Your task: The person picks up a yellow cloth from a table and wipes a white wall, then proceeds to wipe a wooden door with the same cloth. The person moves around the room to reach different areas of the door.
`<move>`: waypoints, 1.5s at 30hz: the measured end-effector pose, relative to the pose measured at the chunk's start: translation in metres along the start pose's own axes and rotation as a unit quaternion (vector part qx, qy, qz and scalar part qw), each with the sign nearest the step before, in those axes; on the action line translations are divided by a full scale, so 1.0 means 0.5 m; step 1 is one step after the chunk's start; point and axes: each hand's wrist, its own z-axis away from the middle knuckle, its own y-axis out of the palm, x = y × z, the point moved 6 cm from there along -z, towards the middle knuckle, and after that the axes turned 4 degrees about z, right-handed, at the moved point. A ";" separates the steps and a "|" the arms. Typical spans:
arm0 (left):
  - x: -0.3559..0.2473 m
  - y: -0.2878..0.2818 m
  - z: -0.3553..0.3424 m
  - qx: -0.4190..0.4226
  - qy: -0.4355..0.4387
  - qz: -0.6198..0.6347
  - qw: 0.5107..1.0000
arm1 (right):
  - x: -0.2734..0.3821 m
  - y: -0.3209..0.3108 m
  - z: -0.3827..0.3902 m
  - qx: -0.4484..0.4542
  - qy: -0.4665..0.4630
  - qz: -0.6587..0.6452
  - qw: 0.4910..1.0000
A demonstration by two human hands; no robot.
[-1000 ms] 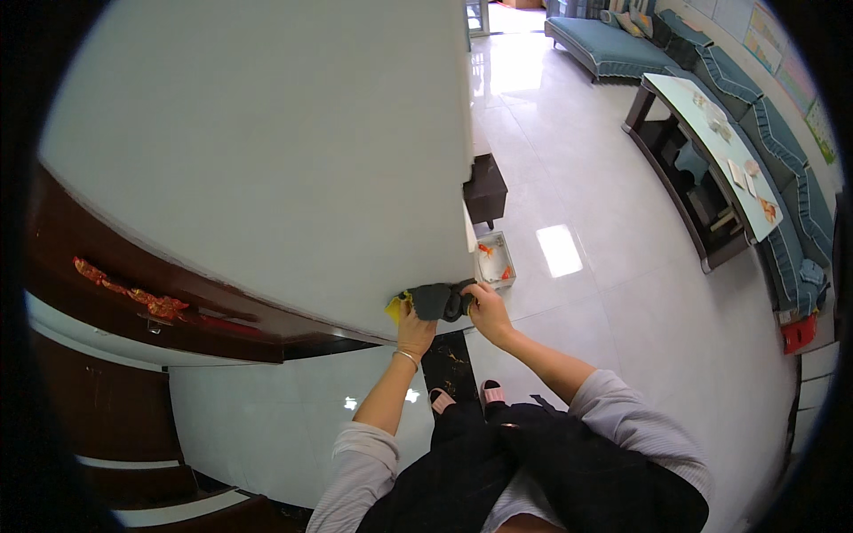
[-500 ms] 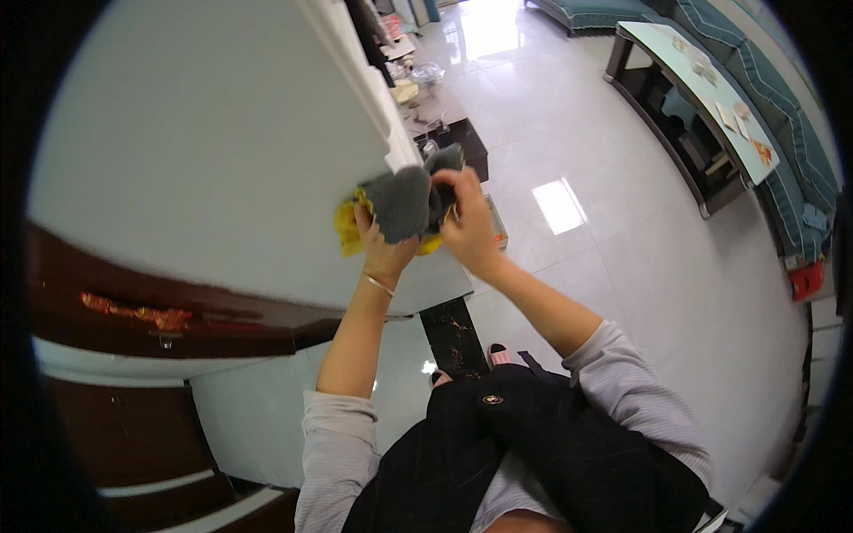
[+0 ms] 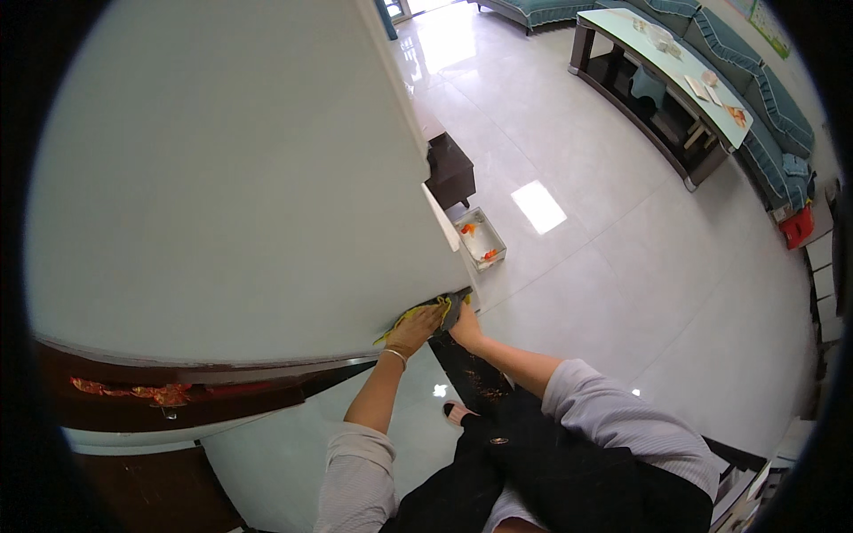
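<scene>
My two hands are together just below the centre of the frame, at the lower right corner of the pale wall (image 3: 222, 195), and between them is the cloth (image 3: 451, 313), grey with yellow edging. My left hand (image 3: 414, 330) holds it from the left: the fingers lie close together across it, pointing up and right. My right hand (image 3: 466, 329) has the right end, its fingers bent in narrow around the grey part; some tips are hidden, and I cannot tell where my right thumb sits. Whether the cloth touches the wall I cannot tell either. A bracelet (image 3: 394, 355) circles my left wrist.

Below my hands a black strip (image 3: 466, 369) crosses the floor (image 3: 586, 293), with one pink slipper (image 3: 455, 411) of mine beside it. Just above and right of my hands stands a box (image 3: 480, 240) with orange shapes inside, and above that a dark cabinet (image 3: 451, 169). At the upper right is a table (image 3: 613, 22), the blue sofa (image 3: 771, 115) behind it. A red and gold ornament (image 3: 133, 392) hangs at the lower left.
</scene>
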 end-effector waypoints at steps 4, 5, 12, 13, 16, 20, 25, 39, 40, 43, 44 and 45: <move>0.012 0.041 0.112 0.114 -0.011 -0.077 0.990 | 0.033 0.116 0.041 0.145 0.062 -0.019 0.987; 0.024 0.011 0.138 0.097 -0.037 0.001 0.995 | 0.048 0.133 0.049 0.155 0.064 -0.012 0.986; 0.085 -0.151 0.394 -0.041 -0.254 0.052 0.965 | 0.345 0.134 0.117 0.118 -0.002 -0.082 0.990; 0.099 -0.187 0.425 -0.125 -0.294 0.040 0.947 | 0.407 0.112 0.126 0.083 -0.027 -0.103 0.991; 0.141 -0.353 0.490 -0.268 -0.362 0.030 0.893 | 0.552 0.060 0.131 0.053 -0.074 -0.231 0.969; 0.194 -0.580 0.582 -0.508 -0.364 -0.010 0.781 | 0.823 -0.062 0.148 -0.046 -0.232 -0.220 0.946; 0.234 -0.874 0.681 -0.640 -0.356 -0.092 0.675 | 1.134 -0.192 0.180 -0.158 -0.446 -0.165 0.865; 0.135 -0.573 0.605 -0.422 -0.306 0.019 0.853 | 0.832 -0.044 0.205 -0.165 -0.482 0.220 0.832; 0.124 -0.546 0.618 -0.391 -0.312 0.021 0.866 | 0.825 -0.024 0.214 -0.152 -0.486 0.218 0.833; 0.128 -0.551 0.647 -0.393 -0.346 -0.001 0.852 | 0.862 -0.005 0.232 -0.129 -0.474 0.181 0.852; 0.131 -0.588 0.650 -0.399 -0.358 -0.002 0.844 | 0.878 -0.009 0.226 -0.133 -0.480 0.177 0.849; 0.142 -0.619 0.650 -0.405 -0.371 -0.002 0.836 | 0.907 -0.016 0.209 -0.136 -0.485 0.174 0.846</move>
